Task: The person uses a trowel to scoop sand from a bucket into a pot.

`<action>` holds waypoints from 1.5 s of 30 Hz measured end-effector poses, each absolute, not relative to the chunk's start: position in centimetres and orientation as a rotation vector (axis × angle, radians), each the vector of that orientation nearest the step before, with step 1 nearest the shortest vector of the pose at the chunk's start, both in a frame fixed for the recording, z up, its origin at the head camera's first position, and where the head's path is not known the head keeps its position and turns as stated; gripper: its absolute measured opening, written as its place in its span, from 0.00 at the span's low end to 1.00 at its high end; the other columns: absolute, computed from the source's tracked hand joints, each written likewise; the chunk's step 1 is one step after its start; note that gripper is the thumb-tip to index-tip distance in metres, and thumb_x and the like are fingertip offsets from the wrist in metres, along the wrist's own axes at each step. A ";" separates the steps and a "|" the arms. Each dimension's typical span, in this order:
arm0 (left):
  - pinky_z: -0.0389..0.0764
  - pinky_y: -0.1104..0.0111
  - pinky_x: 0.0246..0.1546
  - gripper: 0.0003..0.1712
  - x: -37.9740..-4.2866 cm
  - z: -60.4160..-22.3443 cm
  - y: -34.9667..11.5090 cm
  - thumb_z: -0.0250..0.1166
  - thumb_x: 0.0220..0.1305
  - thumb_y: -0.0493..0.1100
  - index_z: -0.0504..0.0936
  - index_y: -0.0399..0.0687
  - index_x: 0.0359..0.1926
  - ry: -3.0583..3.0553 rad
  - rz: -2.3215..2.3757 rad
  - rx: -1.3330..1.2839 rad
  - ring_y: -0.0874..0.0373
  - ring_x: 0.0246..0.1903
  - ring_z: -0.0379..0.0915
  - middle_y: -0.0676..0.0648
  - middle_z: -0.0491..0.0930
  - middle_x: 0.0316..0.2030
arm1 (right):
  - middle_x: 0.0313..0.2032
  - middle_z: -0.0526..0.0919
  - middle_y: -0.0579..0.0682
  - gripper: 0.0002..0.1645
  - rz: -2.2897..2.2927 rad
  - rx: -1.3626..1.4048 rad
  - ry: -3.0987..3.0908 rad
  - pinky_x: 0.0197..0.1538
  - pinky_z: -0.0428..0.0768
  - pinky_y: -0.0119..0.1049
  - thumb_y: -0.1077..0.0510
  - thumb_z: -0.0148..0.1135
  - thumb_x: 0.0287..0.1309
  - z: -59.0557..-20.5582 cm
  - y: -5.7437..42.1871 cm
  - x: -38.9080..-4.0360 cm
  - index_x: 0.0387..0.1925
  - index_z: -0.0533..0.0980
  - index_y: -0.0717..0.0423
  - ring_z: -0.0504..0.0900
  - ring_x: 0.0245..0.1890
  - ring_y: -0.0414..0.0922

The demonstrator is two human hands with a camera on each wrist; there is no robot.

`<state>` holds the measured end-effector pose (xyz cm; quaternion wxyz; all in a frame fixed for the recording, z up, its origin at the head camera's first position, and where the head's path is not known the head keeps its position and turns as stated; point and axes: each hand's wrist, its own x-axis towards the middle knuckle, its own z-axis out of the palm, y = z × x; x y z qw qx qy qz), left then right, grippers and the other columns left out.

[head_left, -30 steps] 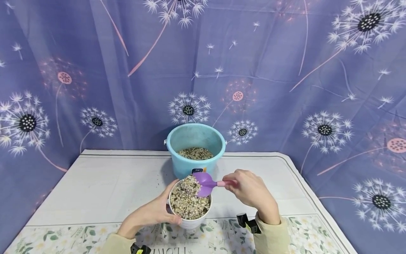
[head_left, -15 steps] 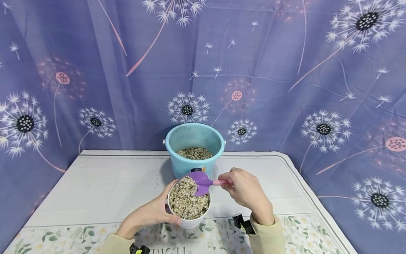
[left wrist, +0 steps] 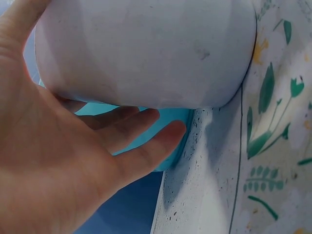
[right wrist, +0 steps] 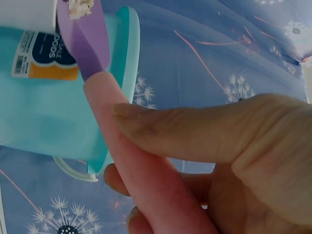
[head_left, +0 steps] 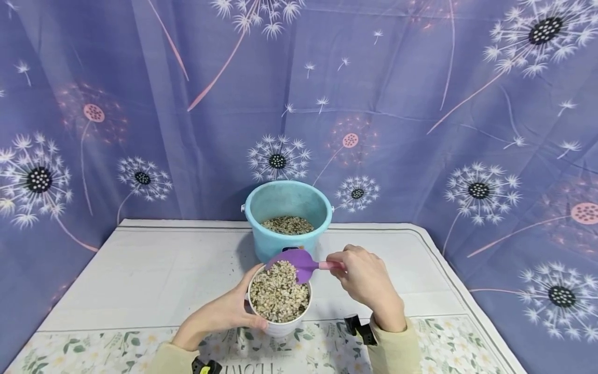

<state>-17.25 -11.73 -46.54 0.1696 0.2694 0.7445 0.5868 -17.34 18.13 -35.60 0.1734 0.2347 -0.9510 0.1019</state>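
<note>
My left hand (head_left: 229,311) grips a white pot (head_left: 279,329) from its left side, with the thumb on the near side. Pale, coarse grains (head_left: 280,298) fill the pot up to its rim. The left wrist view has the pot's smooth wall (left wrist: 146,53) up close, the fingers reaching behind it. In my right hand (head_left: 366,275) is a small toy-like trowel with a purple blade (head_left: 303,264) and a pink handle (right wrist: 139,161), the thumb pressing along that handle. The blade lies tilted over the pot's far right rim, with grains against it.
Directly behind the pot stands a light blue bucket (head_left: 280,243), partly filled with similar grains (head_left: 288,225). It bears a label (right wrist: 46,53) on its front. A floral strip (head_left: 117,348) runs along the near side of the white table (head_left: 177,270). Purple dandelion-print fabric (head_left: 210,130) encloses the back and sides.
The trowel blade has shifted and turned slightly over the far side of the pot, and the grains there have settled into a mound. The left hand and pot stay nearly in place.
</note>
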 end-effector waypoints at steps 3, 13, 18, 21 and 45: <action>0.57 0.43 0.66 0.71 -17.3 -46.4 -11.7 0.80 0.48 0.49 0.35 0.54 0.77 2.113 1.666 0.763 0.38 0.68 0.53 0.33 0.49 0.72 | 0.20 0.69 0.36 0.10 0.286 0.668 -2.689 0.21 0.68 0.35 0.53 0.74 0.53 -35.7 18.0 -17.4 0.23 0.80 0.37 0.68 0.22 0.37; 0.56 0.43 0.66 0.71 -17.4 -46.5 -11.8 0.79 0.48 0.48 0.34 0.54 0.77 2.130 1.661 0.763 0.38 0.68 0.51 0.33 0.48 0.72 | 0.23 0.71 0.38 0.11 0.285 0.653 -2.663 0.22 0.68 0.37 0.58 0.75 0.49 -35.8 17.4 -17.6 0.26 0.81 0.37 0.70 0.25 0.41; 0.58 0.44 0.66 0.70 -17.3 -46.5 -11.8 0.79 0.48 0.47 0.35 0.54 0.77 2.098 1.699 0.768 0.39 0.68 0.53 0.33 0.48 0.72 | 0.24 0.73 0.40 0.13 0.262 0.644 -2.629 0.22 0.69 0.38 0.60 0.75 0.47 -35.7 17.3 -17.6 0.27 0.81 0.39 0.73 0.27 0.44; 0.58 0.45 0.66 0.70 -17.2 -46.7 -11.7 0.79 0.49 0.47 0.35 0.56 0.77 2.087 1.698 0.794 0.39 0.68 0.52 0.34 0.48 0.72 | 0.24 0.74 0.41 0.14 0.249 0.634 -2.609 0.22 0.69 0.38 0.62 0.75 0.45 -35.7 17.4 -17.5 0.27 0.81 0.39 0.73 0.28 0.45; 0.56 0.43 0.66 0.69 -17.3 -46.0 -12.0 0.78 0.50 0.52 0.34 0.61 0.77 2.155 1.620 0.769 0.40 0.69 0.51 0.36 0.49 0.73 | 0.35 0.79 0.45 0.16 0.250 0.602 -2.448 0.28 0.70 0.41 0.62 0.78 0.43 -34.6 17.9 -16.9 0.35 0.84 0.41 0.74 0.35 0.48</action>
